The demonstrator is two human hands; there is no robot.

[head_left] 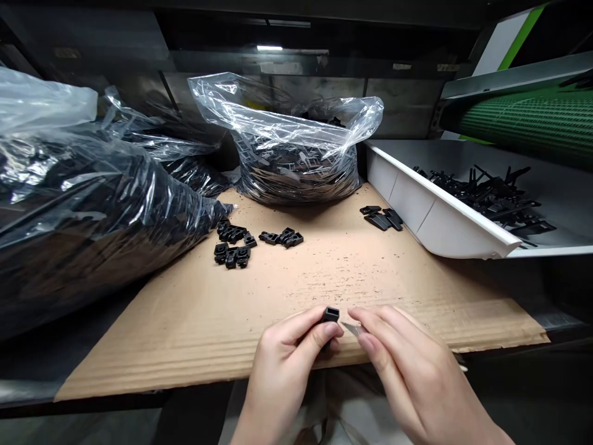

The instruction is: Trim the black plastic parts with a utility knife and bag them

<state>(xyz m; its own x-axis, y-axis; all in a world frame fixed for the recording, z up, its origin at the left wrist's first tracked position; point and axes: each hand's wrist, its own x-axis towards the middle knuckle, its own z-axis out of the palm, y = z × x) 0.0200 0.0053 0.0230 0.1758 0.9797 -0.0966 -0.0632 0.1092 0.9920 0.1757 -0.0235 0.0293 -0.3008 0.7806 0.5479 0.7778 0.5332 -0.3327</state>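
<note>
From afar, I have the left grip [288, 349] clamped on a hollow black plastic piece [330, 314], above the near part of the cardboard sheet [185, 321]. The right grip [410, 352] is pinched on a small blade [353, 329], just right of the piece. I judge light strokes best, directed away from the left grip.

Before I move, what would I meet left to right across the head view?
Large filled bag, larger black-part cluster, smaller black-part cluster, black piece in left hand, blade in right hand, flat black pieces, white tray.
</note>
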